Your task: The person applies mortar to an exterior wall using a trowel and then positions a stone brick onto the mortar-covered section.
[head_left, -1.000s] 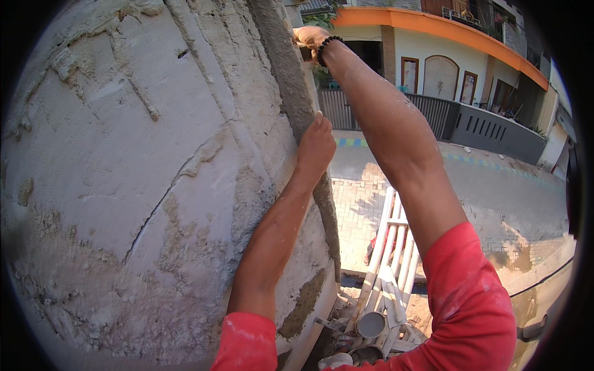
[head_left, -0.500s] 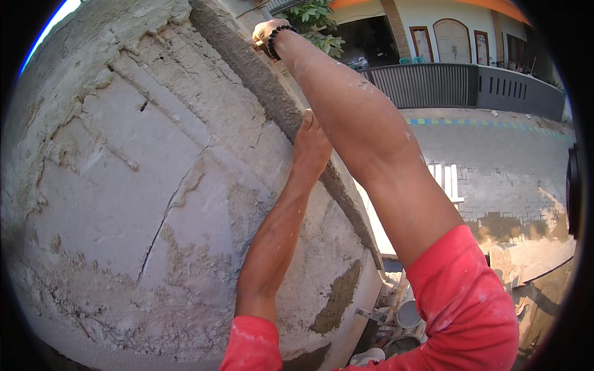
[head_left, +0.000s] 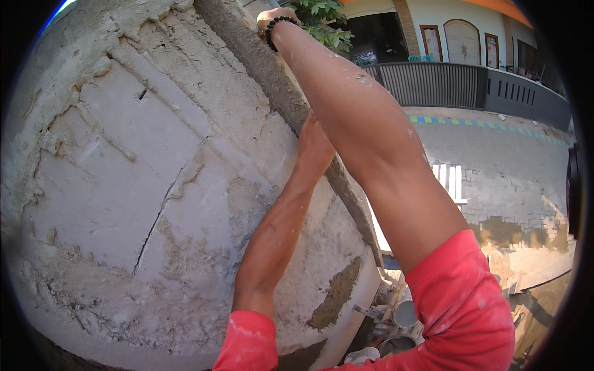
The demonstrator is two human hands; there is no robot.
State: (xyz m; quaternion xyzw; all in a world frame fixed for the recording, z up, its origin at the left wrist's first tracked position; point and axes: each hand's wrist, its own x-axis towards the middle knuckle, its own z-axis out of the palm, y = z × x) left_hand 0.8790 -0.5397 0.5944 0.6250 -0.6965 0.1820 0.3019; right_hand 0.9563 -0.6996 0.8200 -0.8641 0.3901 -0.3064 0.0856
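A rough, partly plastered wall (head_left: 167, 161) with a dark crack fills the left side. Along its right edge runs a band of darker, damp-looking mortar (head_left: 247, 55). At the top of that edge is my right hand (head_left: 276, 17), wearing a black bead bracelet (head_left: 272, 31). Its fingers are curled closed, and what they hold is hidden. Lower down, my left hand (head_left: 316, 145) lies against the same edge. My right forearm passes in front of it, so its fingers are mostly hidden. Both arms reach up from red sleeves (head_left: 461, 297).
Below right are a bucket (head_left: 405, 315) and other clutter. A pale slatted piece (head_left: 450, 183) lies on the paved street (head_left: 507, 173). Beyond stand a dark metal fence (head_left: 427, 85), a house (head_left: 461, 37) and a green leafy plant (head_left: 322, 25).
The view has shifted slightly. My right hand stays at the top of the edge. The left thumb, seen before, is now more hidden behind the right forearm.
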